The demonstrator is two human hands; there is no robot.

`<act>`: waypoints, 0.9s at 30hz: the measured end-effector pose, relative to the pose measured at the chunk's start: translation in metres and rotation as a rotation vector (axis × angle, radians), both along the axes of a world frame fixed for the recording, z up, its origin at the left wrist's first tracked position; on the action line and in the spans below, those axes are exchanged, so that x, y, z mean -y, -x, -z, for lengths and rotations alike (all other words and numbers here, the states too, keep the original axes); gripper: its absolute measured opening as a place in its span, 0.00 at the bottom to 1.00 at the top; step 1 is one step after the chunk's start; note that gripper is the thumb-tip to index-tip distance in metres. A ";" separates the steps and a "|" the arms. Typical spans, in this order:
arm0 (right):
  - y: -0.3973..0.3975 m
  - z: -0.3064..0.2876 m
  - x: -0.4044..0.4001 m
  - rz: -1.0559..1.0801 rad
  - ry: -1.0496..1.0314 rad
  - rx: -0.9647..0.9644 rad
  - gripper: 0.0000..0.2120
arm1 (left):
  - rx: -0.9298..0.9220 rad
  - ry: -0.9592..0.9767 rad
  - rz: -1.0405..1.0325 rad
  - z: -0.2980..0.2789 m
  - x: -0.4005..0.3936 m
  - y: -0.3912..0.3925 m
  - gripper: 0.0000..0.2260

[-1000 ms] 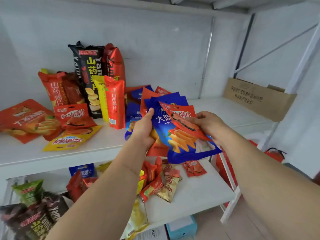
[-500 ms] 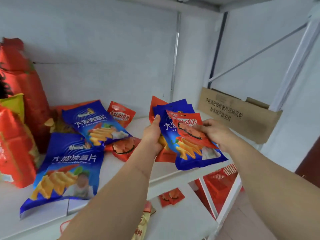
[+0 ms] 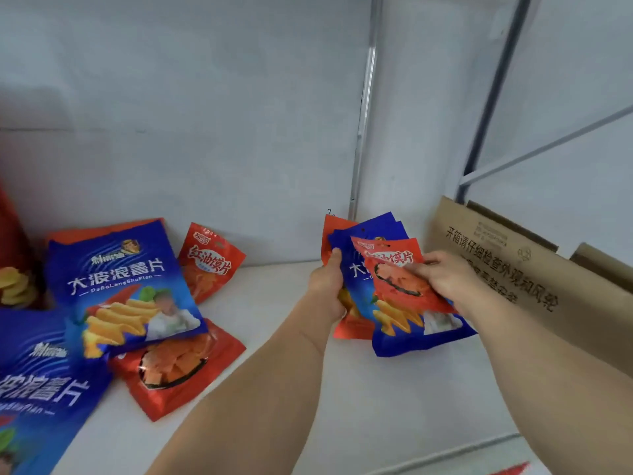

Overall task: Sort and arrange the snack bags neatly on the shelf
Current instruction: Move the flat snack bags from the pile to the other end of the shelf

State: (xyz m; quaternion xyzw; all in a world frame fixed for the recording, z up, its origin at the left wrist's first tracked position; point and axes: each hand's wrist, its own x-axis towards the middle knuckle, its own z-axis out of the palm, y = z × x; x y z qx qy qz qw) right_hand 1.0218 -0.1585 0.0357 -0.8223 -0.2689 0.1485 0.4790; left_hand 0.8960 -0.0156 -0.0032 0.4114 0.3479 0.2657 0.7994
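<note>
Head view, left hand [image 3: 325,286] gripping blue snack bags [image 3: 404,323] at their left edge, right hand [image 3: 445,279] pinching small red bag [image 3: 397,279] in front of them, above white shelf [image 3: 274,303]

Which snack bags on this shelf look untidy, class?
The glossy blue chip bag lies tilted across a flat red snack bag, and a small red foil packet leans against the back wall; nothing is lined up or grouped.

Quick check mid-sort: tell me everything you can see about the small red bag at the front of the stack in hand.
The small red bag is a glossy plastic pouch with white lettering and a dark-rimmed picture of orange chips. It lies tilted on top of a blue bag. The right hand pinches its right edge; the left hand grips the stack's left side, above the white shelf.
</note>
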 end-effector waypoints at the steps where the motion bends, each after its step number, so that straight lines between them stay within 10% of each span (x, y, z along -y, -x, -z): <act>1: -0.012 -0.002 -0.003 -0.001 0.009 0.028 0.07 | -0.009 -0.013 0.000 0.000 -0.002 -0.011 0.15; 9: -0.034 -0.014 -0.051 0.134 0.533 0.590 0.25 | -0.432 -0.503 -0.247 -0.010 -0.042 -0.008 0.23; 14: 0.037 -0.028 -0.106 -0.032 0.430 0.818 0.21 | -0.513 -0.736 -0.302 -0.034 -0.059 0.049 0.16; 27: 0.251 0.016 -0.205 -0.522 -0.013 -0.160 0.15 | -1.143 -0.970 -0.395 -0.050 -0.125 0.313 0.22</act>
